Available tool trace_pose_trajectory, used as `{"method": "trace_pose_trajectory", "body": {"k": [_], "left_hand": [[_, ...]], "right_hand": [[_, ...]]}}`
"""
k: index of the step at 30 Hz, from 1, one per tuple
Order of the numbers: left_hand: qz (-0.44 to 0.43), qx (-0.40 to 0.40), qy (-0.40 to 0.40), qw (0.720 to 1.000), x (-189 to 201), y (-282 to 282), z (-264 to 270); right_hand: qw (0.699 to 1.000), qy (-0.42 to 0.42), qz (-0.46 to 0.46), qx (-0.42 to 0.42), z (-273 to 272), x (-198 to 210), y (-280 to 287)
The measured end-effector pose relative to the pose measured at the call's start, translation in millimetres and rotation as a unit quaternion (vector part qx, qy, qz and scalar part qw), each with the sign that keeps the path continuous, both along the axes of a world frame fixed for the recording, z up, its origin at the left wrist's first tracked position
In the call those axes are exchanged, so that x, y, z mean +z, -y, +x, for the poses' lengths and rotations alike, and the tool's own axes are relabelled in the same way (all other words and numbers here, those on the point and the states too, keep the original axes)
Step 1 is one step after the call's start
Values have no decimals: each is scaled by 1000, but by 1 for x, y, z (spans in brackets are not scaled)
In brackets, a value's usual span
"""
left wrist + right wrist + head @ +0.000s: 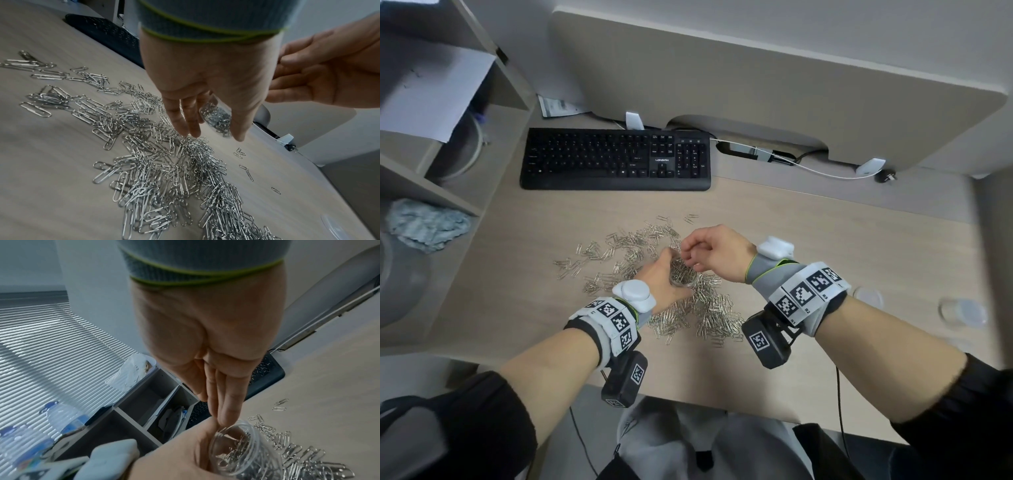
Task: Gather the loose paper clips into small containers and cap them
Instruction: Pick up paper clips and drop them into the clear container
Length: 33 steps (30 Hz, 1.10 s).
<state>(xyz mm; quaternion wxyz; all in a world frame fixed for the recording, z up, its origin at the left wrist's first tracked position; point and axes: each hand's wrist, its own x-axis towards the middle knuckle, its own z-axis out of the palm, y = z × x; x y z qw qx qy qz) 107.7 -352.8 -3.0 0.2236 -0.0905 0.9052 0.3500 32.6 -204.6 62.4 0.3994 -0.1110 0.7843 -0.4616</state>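
Silver paper clips (709, 315) lie scattered and heaped across the middle of the desk (842, 240). My left hand (671, 277) grips a small clear container (683, 274) between fingers and thumb, tilted and nearly full of clips. The left wrist view shows the container (218, 120) just above the pile (185, 178). My right hand (688, 253) hovers over the container's mouth (236, 434). Its straight fingers (226, 410) are pressed together, with their tips at the rim. I see no clip held in them.
At the desk's right edge stand another clear container (962, 313) and a clear lid (868, 296). A black keyboard (616, 159) lies behind the pile. A shelf unit (448, 164) fills the left side, and cables run along the back.
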Motion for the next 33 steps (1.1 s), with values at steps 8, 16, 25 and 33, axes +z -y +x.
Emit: {"method": "trace_pose_trajectory", "body": {"k": [8,16,25,33], "left_hand": [[7,7,0,1000,-7,11,-4],[-21,7,25,999,-13,28,-3],[-27,0,30,999,-21,36,-4],[-11,-11,26,1000,-13,38,-12]], "right_hand": [[974,-40,193,-113,-37,-49,-54],[902,-16,430,-45,-50,-84,-111],[924,-92,365,72,-40,-108,-34],[929,-120,351,-7,-33,-106,-66]]}}
